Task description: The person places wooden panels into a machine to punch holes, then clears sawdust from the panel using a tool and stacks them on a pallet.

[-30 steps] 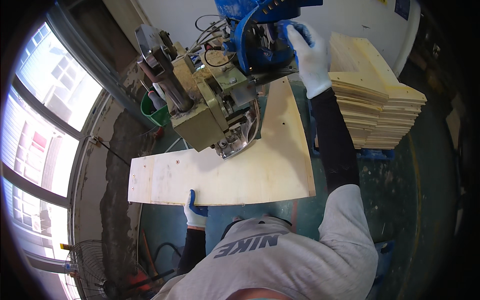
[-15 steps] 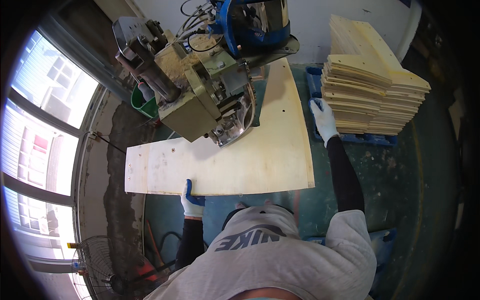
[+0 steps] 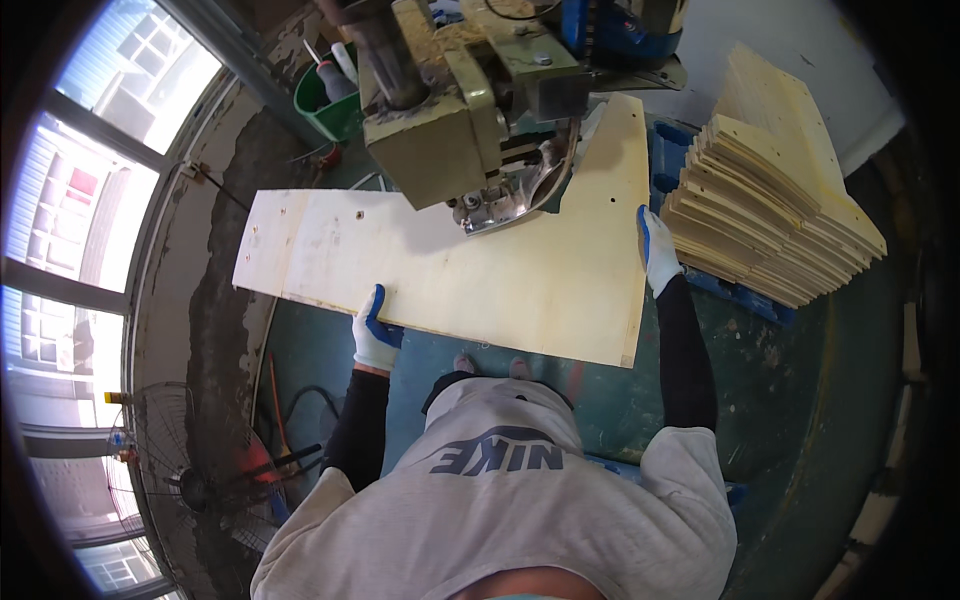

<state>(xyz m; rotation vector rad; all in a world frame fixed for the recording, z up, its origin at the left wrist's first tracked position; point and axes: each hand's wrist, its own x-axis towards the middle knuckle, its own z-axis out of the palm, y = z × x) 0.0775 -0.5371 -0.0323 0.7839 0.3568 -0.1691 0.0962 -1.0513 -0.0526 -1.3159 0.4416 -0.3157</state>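
A large L-shaped plywood panel [image 3: 450, 280] lies level in front of me, with small holes near its left end and on its right arm. My left hand [image 3: 376, 335], in a white glove with blue palm, is closed on the near edge, thumb on top and fingers partly hidden beneath. Gloved the same way, my right hand [image 3: 659, 252] holds the panel's right edge, its blue palm side against the wood; some fingers are hidden. Over the panel's inner corner stands a machine head [image 3: 430, 150], its curved metal foot [image 3: 510, 205] low over the wood.
To the right, a stack of similar plywood panels [image 3: 765, 205] rests on a blue pallet [image 3: 672, 150]. A green bin [image 3: 330, 115] with tools stands behind the machine's left side. A wire-caged fan [image 3: 190, 490] is at lower left, beside the windows [image 3: 90, 260].
My right hand has moved from beside the stack onto the panel's right edge. The panel now sits tilted, its left end farther away. My view has shifted too.
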